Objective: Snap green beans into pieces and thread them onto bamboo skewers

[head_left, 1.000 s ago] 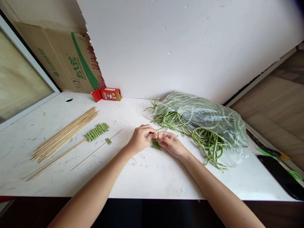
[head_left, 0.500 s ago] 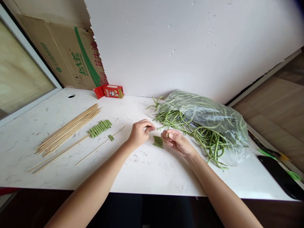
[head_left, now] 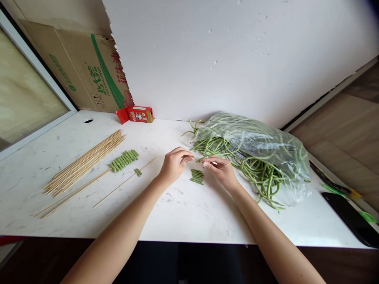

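My left hand (head_left: pixel 175 165) is closed in a pinch above the white table, and what lies between its fingertips is too small to name. Facing it across a small gap, my right hand (head_left: pixel 219 169) pinches the end of a green bean (head_left: pixel 199 160). Just below the fingertips lies a small row of cut bean pieces (head_left: pixel 197 176). Left of my hands, a thin skewer (head_left: pixel 124 182) lies beside a couple of short pieces (head_left: pixel 138 172). Farther left, a row of bean pieces (head_left: pixel 124 160) sits threaded on skewers, next to a bundle of bare skewers (head_left: pixel 85 162).
Long green beans (head_left: pixel 266 175) spill from a clear plastic bag (head_left: pixel 260 136) at the right. A red box (head_left: pixel 141 114) stands at the back by a cardboard box (head_left: pixel 79 75). A black phone (head_left: pixel 349 217) lies at the table's (head_left: pixel 177 221) right edge.
My right hand has turned and its fingertips have come onto the bean end; the piece seen in its fingers before is no longer visible. My left hand has hardly moved.
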`<state>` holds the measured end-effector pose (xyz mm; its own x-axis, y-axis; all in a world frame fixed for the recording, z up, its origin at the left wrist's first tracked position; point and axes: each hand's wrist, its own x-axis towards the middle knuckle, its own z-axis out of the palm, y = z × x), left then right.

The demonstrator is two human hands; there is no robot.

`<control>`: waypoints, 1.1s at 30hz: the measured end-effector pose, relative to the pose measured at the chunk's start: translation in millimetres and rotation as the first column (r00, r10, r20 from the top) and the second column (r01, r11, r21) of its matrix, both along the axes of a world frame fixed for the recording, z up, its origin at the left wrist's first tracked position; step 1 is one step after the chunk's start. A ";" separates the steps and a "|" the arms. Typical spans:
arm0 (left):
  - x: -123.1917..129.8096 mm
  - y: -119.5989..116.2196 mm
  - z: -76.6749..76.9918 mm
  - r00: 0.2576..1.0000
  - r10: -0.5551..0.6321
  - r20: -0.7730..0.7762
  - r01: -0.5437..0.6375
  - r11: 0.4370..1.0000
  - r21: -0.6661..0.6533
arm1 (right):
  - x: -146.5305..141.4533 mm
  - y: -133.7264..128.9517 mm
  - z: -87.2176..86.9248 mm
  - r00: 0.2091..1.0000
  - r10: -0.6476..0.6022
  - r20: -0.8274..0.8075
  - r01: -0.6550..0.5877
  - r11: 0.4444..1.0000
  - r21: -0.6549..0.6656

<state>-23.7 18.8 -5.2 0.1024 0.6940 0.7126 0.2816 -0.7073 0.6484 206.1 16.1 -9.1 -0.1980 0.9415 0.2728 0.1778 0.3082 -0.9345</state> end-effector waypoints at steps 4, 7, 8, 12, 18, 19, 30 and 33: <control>-0.7 1.0 -0.9 1.000 0.018 -0.008 -0.018 1.000 -0.017 | -1.5 3.0 -5.1 0.956 -0.083 0.283 0.036 0.985 0.167; -0.9 2.1 -2.7 1.000 0.020 -0.011 -0.020 0.999 -0.026 | -5.5 3.8 -8.7 0.904 -0.087 0.418 -0.007 0.976 0.217; -0.9 2.4 -3.4 1.000 0.020 -0.010 -0.020 0.999 -0.030 | -7.0 3.6 -9.4 0.888 -0.081 0.452 -0.026 0.974 0.224; -0.7 3.5 -5.4 1.000 -0.008 -0.005 0.008 0.999 -0.052 | -10.3 1.4 -10.0 0.832 -0.078 0.549 -0.074 0.966 0.249; 0.0 4.0 -6.3 0.996 -0.072 -0.053 0.068 0.995 -0.075 | -8.2 0.5 -3.9 0.883 -0.134 0.450 0.001 0.959 0.283; 0.6 3.7 -6.8 0.994 -0.086 -0.065 0.081 0.994 -0.080 | -8.2 0.1 -2.1 0.904 -0.146 0.402 0.040 0.965 0.260; 8.2 -3.8 -6.6 0.990 -0.124 -0.061 0.113 0.979 -0.167 | -16.8 -6.5 -0.4 0.990 -0.038 0.139 0.032 0.998 0.050; 6.7 -2.1 -8.2 0.992 -0.084 -0.097 0.070 0.988 -0.138 | -14.3 -3.4 -3.2 0.993 -0.083 0.079 0.082 0.996 0.021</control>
